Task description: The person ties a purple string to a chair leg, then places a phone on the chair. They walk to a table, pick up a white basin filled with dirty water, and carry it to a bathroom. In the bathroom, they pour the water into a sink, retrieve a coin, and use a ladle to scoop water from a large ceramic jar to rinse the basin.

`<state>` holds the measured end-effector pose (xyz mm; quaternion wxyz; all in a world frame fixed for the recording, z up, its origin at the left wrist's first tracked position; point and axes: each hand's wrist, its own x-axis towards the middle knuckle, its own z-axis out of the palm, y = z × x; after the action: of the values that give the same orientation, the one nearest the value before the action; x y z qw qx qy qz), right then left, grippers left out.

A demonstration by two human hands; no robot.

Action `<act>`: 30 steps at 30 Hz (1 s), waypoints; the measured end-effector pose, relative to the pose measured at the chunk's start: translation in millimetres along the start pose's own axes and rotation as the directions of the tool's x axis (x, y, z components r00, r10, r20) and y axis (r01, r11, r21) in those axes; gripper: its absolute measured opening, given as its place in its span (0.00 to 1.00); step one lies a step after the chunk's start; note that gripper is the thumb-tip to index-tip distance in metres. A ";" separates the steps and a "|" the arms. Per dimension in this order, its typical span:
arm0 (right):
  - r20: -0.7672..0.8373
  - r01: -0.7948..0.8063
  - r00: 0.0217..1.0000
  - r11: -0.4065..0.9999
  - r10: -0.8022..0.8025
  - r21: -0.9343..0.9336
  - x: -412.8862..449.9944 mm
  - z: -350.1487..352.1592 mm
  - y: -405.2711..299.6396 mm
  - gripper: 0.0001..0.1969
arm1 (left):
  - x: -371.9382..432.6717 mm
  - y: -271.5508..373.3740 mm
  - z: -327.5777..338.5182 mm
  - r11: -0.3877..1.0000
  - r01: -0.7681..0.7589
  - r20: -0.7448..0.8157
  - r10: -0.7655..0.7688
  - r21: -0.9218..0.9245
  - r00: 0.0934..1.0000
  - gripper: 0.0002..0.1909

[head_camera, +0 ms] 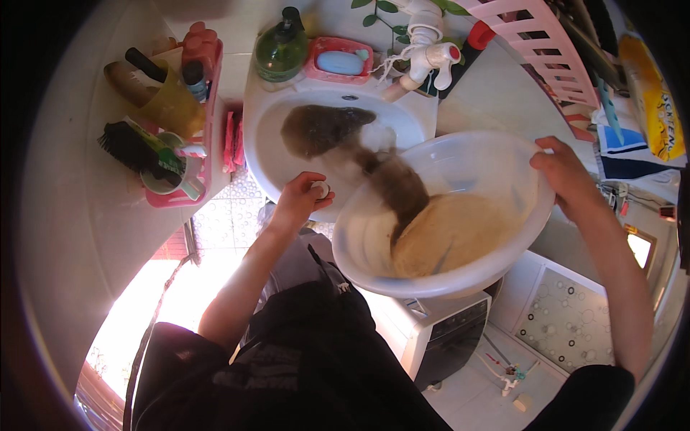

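Note:
My right hand [566, 172] grips the right rim of a white plastic basin [480, 159], holding it tilted toward the washbasin [269, 145]. Tan, cloudy water [458, 231] lies in the plastic basin. A blurred dark-brown patch [399, 188] stretches over its lower rim into the washbasin; whether it is only murky water or also something solid, I cannot tell. Dark liquid [323, 129] with pale foam [377, 137] beside it sits in the washbasin. Between the fingers of my left hand [302, 196], at the washbasin's front edge, is a small round white object [320, 189].
A white tap [426, 59] overhangs the washbasin's back right. Along the back ledge stand a green pump bottle [281, 48] and blue soap [339, 63] in a red dish. At left, a pink rack [207, 156] carries cups and a brush [140, 153]. A washing machine [453, 334] stands below right.

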<state>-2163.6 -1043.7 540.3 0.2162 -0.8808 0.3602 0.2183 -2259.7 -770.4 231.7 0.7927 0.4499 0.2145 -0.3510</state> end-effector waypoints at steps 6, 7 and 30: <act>0.182 -0.060 0.980 0.992 0.080 -0.112 23.0 6.5 -37.5 0.18 | -0.7 1.4 1.2 0.999 -0.045 -0.008 0.045 0.005 0.999 0.13; 0.180 -0.060 0.980 0.992 0.079 -0.107 27.4 7.0 -37.9 0.18 | -1.2 2.3 1.9 0.999 -0.047 -0.011 0.047 0.026 0.999 0.13; -0.031 0.027 0.999 0.827 -0.011 0.562 -47.4 6.8 152.8 0.29 | 1.2 8.8 5.6 0.995 0.053 -0.097 -0.045 0.082 0.994 0.09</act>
<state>-2307.1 -1113.4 526.3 0.4632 -0.7845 0.4026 0.0887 -2252.2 -772.6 238.7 0.7532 0.4937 0.2478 -0.3571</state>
